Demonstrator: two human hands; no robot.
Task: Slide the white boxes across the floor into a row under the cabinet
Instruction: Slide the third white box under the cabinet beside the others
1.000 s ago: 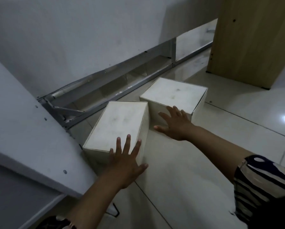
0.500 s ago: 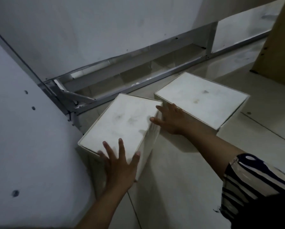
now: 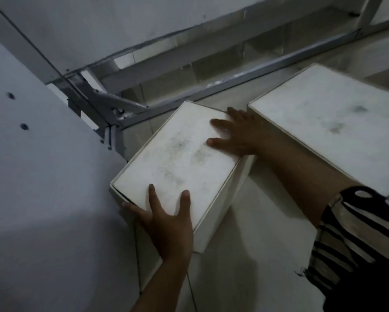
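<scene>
On the floor, both hands, fingers spread flat, now press the nearer white box (image 3: 180, 163): left hand (image 3: 166, 224), right hand (image 3: 238, 134), moved from the other white box (image 3: 337, 122), steering it under the cabinet (image 3: 144, 21)

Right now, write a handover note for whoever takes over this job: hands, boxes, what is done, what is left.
Left hand: open, fingers spread over the near end of the nearer box, thumb on its side.
Right hand: open, flat on that box's far right corner, in the gap beside the second box.
Boxes: both on the floor in front of the metal frame under the cabinet; the nearer one sits angled, the second to its right.
Done: boxes brought up to the frame.
Left: straighten the nearer box, slide both under, line them up.
</scene>
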